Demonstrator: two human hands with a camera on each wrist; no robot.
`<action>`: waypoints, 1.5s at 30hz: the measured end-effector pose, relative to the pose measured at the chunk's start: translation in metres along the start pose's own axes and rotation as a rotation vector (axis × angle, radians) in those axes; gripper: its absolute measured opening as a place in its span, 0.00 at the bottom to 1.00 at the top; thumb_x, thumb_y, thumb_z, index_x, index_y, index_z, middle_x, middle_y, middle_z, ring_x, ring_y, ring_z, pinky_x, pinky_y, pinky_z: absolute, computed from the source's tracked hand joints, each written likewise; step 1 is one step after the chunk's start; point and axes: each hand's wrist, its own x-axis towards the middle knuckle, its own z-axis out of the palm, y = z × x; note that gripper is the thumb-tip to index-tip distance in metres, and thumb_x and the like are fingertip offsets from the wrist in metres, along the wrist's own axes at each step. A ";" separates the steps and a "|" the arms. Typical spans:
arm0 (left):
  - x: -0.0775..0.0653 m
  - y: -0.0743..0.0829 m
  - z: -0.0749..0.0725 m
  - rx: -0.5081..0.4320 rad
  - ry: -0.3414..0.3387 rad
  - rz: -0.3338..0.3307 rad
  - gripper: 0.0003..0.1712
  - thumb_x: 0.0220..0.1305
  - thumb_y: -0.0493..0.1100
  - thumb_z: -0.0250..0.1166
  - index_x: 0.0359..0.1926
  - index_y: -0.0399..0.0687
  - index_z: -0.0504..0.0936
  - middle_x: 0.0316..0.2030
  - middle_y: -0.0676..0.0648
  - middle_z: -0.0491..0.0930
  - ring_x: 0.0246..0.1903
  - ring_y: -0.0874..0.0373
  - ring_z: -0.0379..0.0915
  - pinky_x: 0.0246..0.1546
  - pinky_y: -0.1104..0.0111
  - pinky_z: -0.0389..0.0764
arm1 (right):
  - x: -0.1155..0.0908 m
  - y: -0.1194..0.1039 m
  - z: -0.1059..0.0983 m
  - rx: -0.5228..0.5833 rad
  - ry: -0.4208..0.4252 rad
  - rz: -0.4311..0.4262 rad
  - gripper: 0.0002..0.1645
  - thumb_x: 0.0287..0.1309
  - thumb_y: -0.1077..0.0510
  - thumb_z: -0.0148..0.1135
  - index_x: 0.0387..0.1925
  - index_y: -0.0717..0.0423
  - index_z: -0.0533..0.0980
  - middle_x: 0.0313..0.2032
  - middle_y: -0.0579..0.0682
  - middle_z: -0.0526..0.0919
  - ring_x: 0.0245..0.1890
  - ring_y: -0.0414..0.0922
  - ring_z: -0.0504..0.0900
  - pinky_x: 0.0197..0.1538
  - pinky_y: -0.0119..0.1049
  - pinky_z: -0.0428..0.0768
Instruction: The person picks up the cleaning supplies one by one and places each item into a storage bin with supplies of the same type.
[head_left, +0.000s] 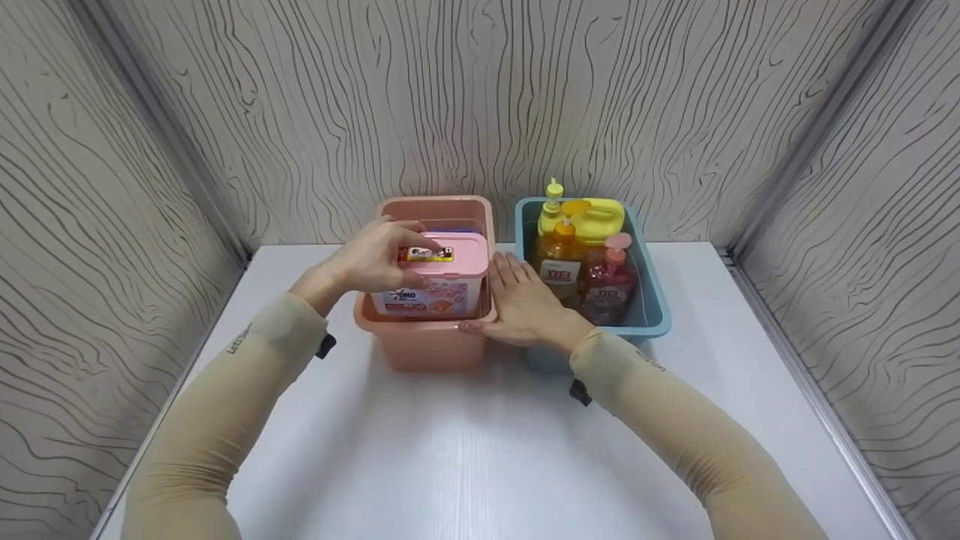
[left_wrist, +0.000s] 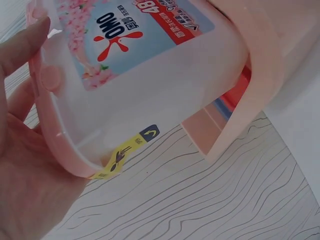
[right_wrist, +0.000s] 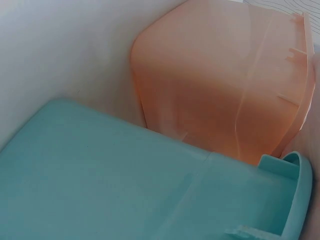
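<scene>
My left hand (head_left: 371, 255) grips a white laundry detergent tub (head_left: 442, 298) by its pink lid (head_left: 469, 251), thumb on the near side and fingers over the far edge. In the head view the tub sits partly inside a pink plastic bin (head_left: 431, 351). The left wrist view shows the tub's OMO label (left_wrist: 130, 40) and a yellow seal strip (left_wrist: 122, 157) at the lid. My right hand (head_left: 525, 307) lies with fingers extended along the right rim of the pink bin, its thumb at the near corner. It lies beside the blue bin (head_left: 651, 319).
The blue bin holds an amber pump bottle (head_left: 561, 259), a red pump bottle (head_left: 609, 289) and a yellow jug (head_left: 600, 219). Both bins stand on a white table (head_left: 450, 450), near the wood-patterned back wall (head_left: 450, 97). Side walls flank the table.
</scene>
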 end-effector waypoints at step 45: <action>0.015 -0.027 0.068 0.041 -0.144 -0.179 0.30 0.62 0.44 0.78 0.67 0.52 0.90 0.62 0.47 0.91 0.59 0.46 0.79 0.69 0.47 0.83 | 0.003 -0.001 0.001 0.008 -0.021 0.028 0.83 0.61 0.04 0.43 0.92 0.59 0.38 0.93 0.59 0.35 0.95 0.59 0.35 0.95 0.59 0.38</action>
